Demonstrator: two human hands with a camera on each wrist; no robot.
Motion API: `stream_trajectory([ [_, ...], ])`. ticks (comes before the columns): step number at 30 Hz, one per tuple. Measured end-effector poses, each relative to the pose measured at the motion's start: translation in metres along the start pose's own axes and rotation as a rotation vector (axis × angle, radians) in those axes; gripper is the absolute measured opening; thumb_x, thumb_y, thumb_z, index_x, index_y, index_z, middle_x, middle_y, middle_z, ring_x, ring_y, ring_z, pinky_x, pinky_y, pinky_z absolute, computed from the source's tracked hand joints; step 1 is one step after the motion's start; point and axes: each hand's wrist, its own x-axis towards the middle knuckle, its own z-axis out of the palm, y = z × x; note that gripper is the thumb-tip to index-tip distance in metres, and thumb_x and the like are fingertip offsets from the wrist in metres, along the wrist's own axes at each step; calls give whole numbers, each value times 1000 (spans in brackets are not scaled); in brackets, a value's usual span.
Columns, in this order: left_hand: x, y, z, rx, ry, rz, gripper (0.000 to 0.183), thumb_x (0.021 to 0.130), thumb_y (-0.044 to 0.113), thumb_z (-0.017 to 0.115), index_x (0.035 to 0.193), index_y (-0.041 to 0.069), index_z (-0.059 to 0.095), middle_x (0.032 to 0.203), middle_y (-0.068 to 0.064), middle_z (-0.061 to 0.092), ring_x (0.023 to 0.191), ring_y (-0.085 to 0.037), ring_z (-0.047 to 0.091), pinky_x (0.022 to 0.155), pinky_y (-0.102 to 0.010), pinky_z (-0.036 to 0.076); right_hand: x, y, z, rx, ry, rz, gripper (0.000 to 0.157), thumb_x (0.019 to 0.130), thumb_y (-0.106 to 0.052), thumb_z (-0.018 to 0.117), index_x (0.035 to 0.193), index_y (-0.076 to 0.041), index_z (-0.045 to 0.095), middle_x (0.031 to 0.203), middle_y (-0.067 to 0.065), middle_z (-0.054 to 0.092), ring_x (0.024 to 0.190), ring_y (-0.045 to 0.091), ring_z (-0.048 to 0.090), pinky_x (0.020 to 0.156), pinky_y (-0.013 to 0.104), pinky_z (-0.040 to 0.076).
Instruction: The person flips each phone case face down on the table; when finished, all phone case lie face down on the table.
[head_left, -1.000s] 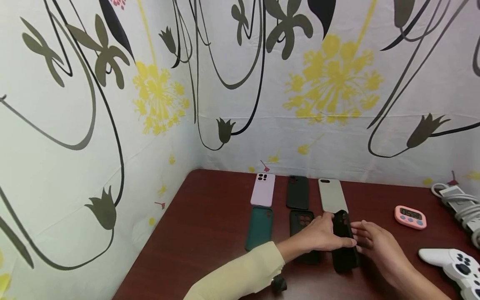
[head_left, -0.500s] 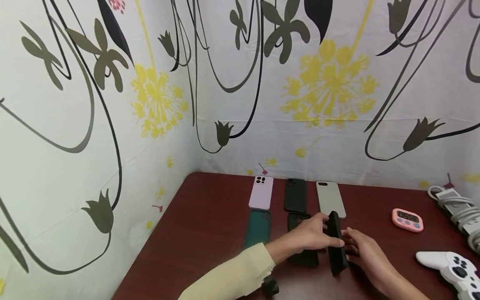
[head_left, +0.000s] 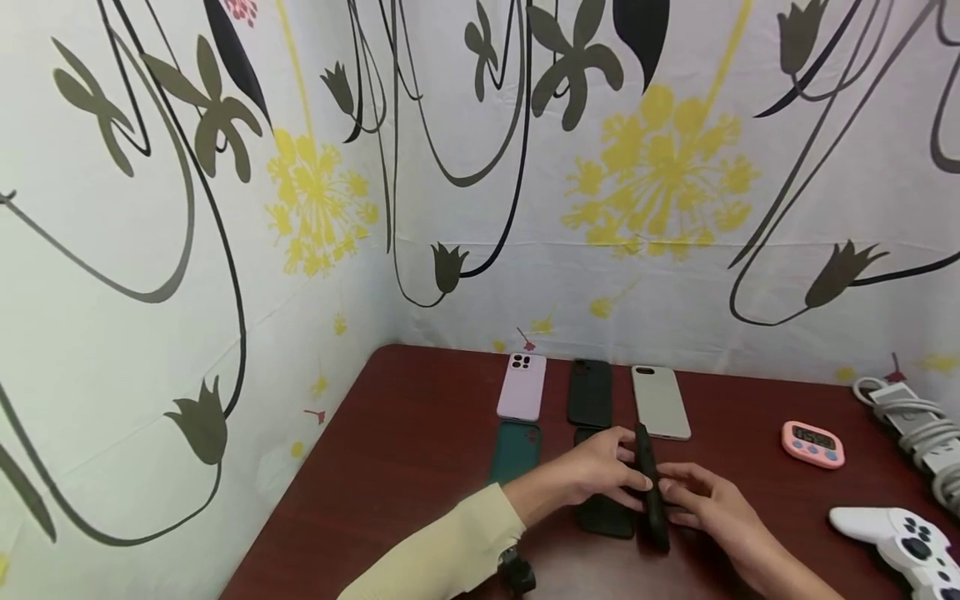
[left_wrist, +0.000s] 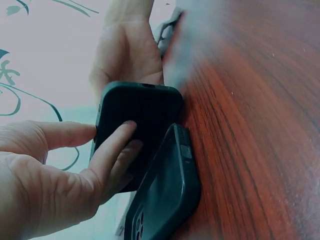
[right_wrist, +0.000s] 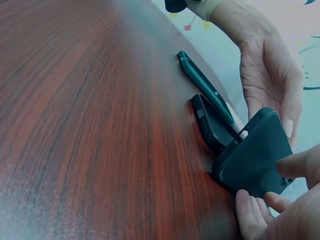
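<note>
My left hand [head_left: 596,471] holds a black phone case [head_left: 651,492] on its long edge, nearly upright over the table. In the left wrist view the thumb is at the case's side edge and the fingers lie against its dark inner face. My right hand [head_left: 708,500] is on the other side of the case. In the right wrist view its thumb touches the case's back [right_wrist: 255,155], and its other fingertips are at the lower edge. Another black phone case [left_wrist: 167,182] lies just beside the held one, partly covered by the left hand in the head view.
A lilac phone case [head_left: 522,387], a dark case [head_left: 590,393] and a pale grey case [head_left: 660,402] form the back row. A green case [head_left: 516,450] lies left of the hands. To the right are a pink timer [head_left: 813,444], white game controller [head_left: 903,542] and coiled white cable [head_left: 911,417].
The held phone case has turned from showing its broad face to standing nearly edge-on. Both hands have shifted left with it in the head view.
</note>
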Motion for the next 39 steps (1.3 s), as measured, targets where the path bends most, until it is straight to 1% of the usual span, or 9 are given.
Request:
stream_trajectory([
  [8,0,-5,-2,42,20,9,66,89,-20,64,148,6,49,134,-19,64,108,-38,74,88,-57,64,-2,3,1,-128,27,-50,67,103,-32,70,154,2,44,152,30,50,120,24,67,90,41,63],
  [16,0,-13,-5,8,51,26,67,88,-19,65,146,12,52,131,-15,66,100,-32,76,85,-56,65,-1,-2,3,-195,79,-54,70,99,-35,76,150,3,46,152,32,49,124,31,67,90,40,64],
  [20,0,-16,-5,-34,61,39,67,88,-20,65,146,13,52,128,-12,67,100,-33,77,86,-57,65,-2,-7,3,-165,70,-44,76,99,-33,75,153,5,38,157,35,41,123,33,68,91,42,64],
  [24,2,-18,-3,-42,64,50,68,88,-19,65,147,12,50,128,-12,66,99,-33,76,85,-57,65,-3,-9,-2,-133,68,-31,84,102,-28,72,159,8,22,159,39,33,127,39,64,90,43,63],
  [28,6,-20,3,-9,69,53,68,87,-19,67,146,13,51,126,-11,63,93,-32,75,80,-54,66,-4,-9,-7,-202,111,-29,91,100,-29,74,161,9,18,158,40,34,130,45,58,82,37,59],
  [31,8,-21,9,73,94,67,68,87,-18,69,145,14,52,125,-9,63,84,-30,76,72,-46,68,-3,-7,-12,-284,148,-34,93,97,-31,78,159,9,23,155,40,38,129,47,57,79,36,58],
  [33,10,-20,14,173,129,90,69,87,-15,72,146,15,52,127,-8,66,75,-28,76,67,-40,67,0,-5,-16,-337,168,-42,95,95,-35,80,158,10,25,153,41,39,127,49,57,81,39,59],
  [35,11,-18,22,302,177,110,70,88,-11,75,148,17,52,131,-5,68,69,-21,75,61,-33,65,2,-4,-22,-391,184,-63,96,94,-37,81,157,11,27,151,42,42,126,51,58,83,43,61],
  [39,15,-14,32,619,265,147,72,89,4,82,152,20,51,133,4,68,76,-3,69,62,-21,59,4,-4,-30,-475,215,-102,95,93,-38,82,154,14,31,146,42,44,121,52,60,83,47,61],
])
